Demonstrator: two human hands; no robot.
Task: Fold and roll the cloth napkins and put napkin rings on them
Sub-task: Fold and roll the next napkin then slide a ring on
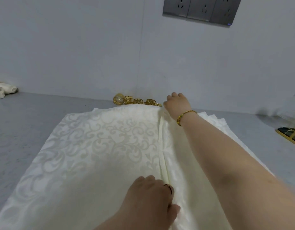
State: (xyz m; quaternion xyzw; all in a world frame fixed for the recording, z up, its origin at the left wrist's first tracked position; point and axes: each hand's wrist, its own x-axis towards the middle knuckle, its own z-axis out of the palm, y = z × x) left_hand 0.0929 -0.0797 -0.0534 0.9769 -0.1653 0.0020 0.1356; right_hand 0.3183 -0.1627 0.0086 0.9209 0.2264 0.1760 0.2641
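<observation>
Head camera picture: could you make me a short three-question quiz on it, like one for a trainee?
1. True or false: the gold napkin rings lie against the wall, beyond the spread napkin.
2. Pick one: the bracelet is on which wrist? A) left B) right
3. Fill the gap: the rolled napkins lie at the far ____ side of the table.

Key: 1 true; 2 B; 3 left.
</observation>
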